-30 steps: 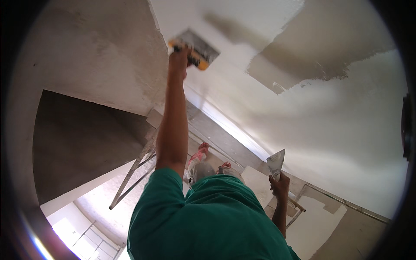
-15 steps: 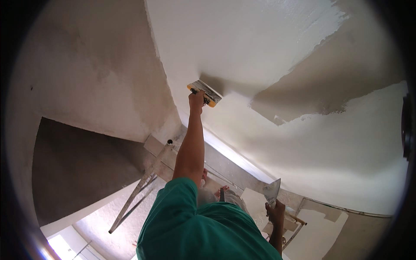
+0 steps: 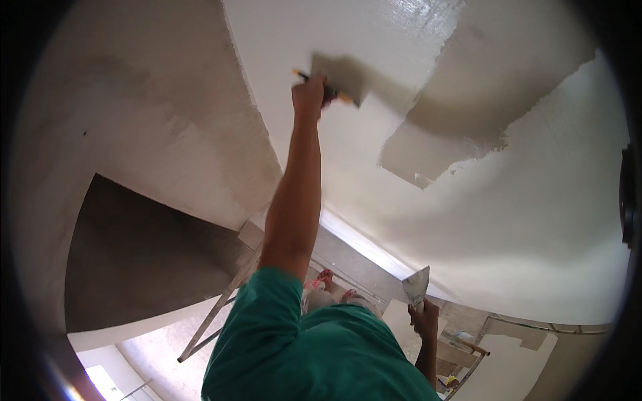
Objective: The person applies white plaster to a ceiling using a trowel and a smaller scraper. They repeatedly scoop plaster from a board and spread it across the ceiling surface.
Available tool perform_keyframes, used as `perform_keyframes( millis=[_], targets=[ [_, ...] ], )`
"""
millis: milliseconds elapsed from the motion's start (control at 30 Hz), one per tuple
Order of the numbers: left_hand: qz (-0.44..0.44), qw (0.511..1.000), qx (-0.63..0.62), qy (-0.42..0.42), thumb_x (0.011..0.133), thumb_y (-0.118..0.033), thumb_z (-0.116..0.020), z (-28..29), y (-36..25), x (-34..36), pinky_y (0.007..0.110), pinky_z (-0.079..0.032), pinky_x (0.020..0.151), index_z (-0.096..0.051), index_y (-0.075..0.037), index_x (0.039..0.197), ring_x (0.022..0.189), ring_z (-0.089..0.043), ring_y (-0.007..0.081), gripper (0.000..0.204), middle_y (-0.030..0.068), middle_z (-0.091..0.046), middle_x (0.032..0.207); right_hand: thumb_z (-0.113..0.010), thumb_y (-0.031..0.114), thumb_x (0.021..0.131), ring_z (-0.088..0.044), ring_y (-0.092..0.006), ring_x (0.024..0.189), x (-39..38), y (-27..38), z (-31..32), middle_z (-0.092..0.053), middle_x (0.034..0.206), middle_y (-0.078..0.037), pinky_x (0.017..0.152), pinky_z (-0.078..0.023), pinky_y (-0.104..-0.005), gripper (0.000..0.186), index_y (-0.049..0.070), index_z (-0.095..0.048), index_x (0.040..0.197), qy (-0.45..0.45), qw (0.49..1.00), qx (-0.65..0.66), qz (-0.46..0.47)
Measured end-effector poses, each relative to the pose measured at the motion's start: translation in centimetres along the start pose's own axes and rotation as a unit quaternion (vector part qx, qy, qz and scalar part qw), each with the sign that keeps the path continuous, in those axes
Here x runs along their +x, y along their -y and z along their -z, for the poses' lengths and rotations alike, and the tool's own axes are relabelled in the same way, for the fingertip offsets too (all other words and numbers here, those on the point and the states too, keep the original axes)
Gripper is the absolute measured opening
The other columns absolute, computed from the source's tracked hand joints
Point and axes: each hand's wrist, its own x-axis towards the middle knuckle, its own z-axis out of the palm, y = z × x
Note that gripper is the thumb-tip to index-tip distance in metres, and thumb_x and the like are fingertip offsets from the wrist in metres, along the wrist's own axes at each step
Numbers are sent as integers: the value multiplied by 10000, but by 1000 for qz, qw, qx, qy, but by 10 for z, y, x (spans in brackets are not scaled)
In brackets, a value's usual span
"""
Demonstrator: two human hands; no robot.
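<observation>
My left hand (image 3: 309, 93) is raised on an outstretched arm and grips a wide filling blade (image 3: 341, 95) with a black and yellow handle at the white-coated wall (image 3: 267, 47). The blade is blurred and partly hidden by my hand; its shadow falls on the white coat. To the right of it lies an unevenly edged grey-beige bare patch (image 3: 468, 93). My right hand (image 3: 424, 317), low at the right, holds a smaller putty knife (image 3: 416, 284) upright, its metal blade smeared pale.
A plain beige wall (image 3: 147, 113) meets the white one at the left, above a dark opening (image 3: 147, 267). A metal frame (image 3: 207, 327) stands low at the left and another (image 3: 468, 367) at the lower right. My feet (image 3: 324, 279) are on the grey floor (image 3: 354, 247) below.
My left hand with the wide blade moved down from one second ago to half a second ago, then back up and slightly right. My right hand still holds its putty knife, a little lower than at first.
</observation>
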Motion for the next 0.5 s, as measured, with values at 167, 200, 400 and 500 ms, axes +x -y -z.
perform_keyframes(
  millis=[167, 200, 400, 500],
  targets=[
    [-97, 989, 3, 109, 868, -267, -618, -31, -151, 10, 312, -530, 433, -590, 29, 887, 544, -652, 224, 298, 137, -649, 750, -687, 126, 779, -521, -91, 436, 5, -10, 4, -571, 562, -36, 411, -426, -266, 158, -15, -629, 819, 4, 999, 40, 24],
    [-175, 976, -13, 127, 879, -278, -598, -18, -184, -1, 303, -551, 509, -577, 38, 921, 655, -667, 221, 320, 144, -647, 820, -682, 115, 787, -518, -86, 437, 10, -16, 2, -572, 564, -32, 410, -424, -263, 146, -16, -632, 831, 14, 998, 44, 42],
    [-192, 975, -43, 103, 891, -226, -569, 0, -191, -100, 324, -524, 618, -564, 0, 929, 744, -591, 185, 230, 87, -592, 842, -688, 106, 790, -487, -78, 419, 7, -15, 14, -543, 550, -18, 388, -433, -261, 146, -8, -615, 844, 16, 999, 30, 24],
    [-125, 983, -96, 98, 873, -179, -615, 41, -61, -76, 299, -503, 720, -576, 0, 1028, 840, -592, 157, 239, 60, -595, 931, -691, 114, 786, -513, -83, 439, 2, -19, 16, -566, 561, -32, 406, -423, -263, 157, -18, -635, 850, -14, 998, 50, -19]
  ],
)
